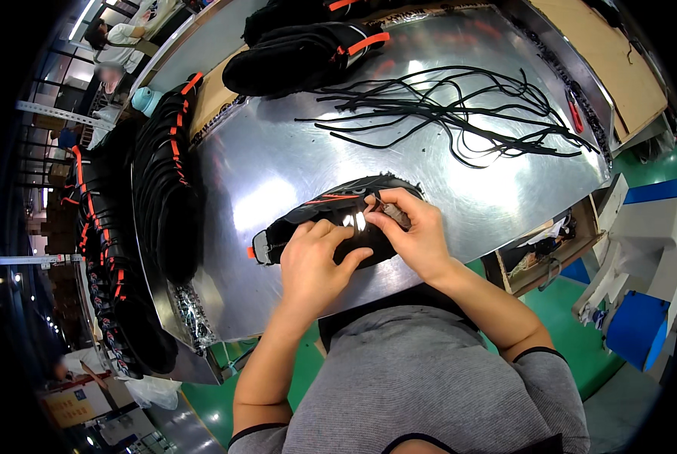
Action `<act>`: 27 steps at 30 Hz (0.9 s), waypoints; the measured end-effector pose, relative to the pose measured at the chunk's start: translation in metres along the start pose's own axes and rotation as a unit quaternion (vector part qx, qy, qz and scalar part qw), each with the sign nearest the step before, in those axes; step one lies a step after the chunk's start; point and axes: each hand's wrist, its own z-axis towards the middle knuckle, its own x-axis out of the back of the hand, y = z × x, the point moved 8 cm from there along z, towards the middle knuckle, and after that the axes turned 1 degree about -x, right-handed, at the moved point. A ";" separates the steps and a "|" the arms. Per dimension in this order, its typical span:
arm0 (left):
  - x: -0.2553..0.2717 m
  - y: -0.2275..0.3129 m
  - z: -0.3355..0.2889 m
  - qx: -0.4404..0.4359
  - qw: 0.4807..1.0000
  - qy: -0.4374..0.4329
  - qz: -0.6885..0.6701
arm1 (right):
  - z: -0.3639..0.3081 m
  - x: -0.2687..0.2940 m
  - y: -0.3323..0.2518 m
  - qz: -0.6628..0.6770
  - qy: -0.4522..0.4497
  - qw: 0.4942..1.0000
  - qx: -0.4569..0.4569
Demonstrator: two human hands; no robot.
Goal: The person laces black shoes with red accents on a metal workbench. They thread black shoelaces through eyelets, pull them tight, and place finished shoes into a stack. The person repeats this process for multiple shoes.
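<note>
Left hand point(315, 261) flat on shoe upper point(331, 227) | right hand point(414, 231) pinching its lace point(374, 201)

A shoe upper point(331, 223) lies on the near part of the surface point(278, 159), under both hands: the left hand point(315, 265) rests on its near side, the right hand point(414, 231) pinches at its right end. Loose laces point(459, 113) lie spread on the far right. More uppers point(308, 49) sit stacked at the far edge, and a row of uppers point(164, 174) runs along the left edge.
</note>
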 end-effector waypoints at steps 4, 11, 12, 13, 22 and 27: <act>-0.004 -0.001 0.001 0.010 0.999 0.034 0.022 | -0.001 -0.001 0.004 0.004 -0.005 1.000 0.003; -0.003 0.008 0.003 -0.047 0.997 0.055 0.011 | -0.035 0.012 -0.002 -0.059 -0.097 0.991 -0.074; -0.003 0.007 0.003 -0.048 0.997 0.059 0.014 | -0.044 0.009 0.000 -0.071 -0.142 0.982 -0.106; -0.004 0.005 0.002 -0.049 0.997 0.063 0.017 | -0.049 0.008 0.001 -0.089 -0.157 0.977 -0.110; -0.008 0.005 -0.001 -0.100 0.992 0.070 -0.023 | -0.040 0.002 0.008 -0.096 -0.177 0.969 -0.143; -0.014 0.010 -0.006 -0.108 0.990 0.064 -0.058 | -0.038 -0.021 0.023 -0.111 -0.154 0.971 -0.142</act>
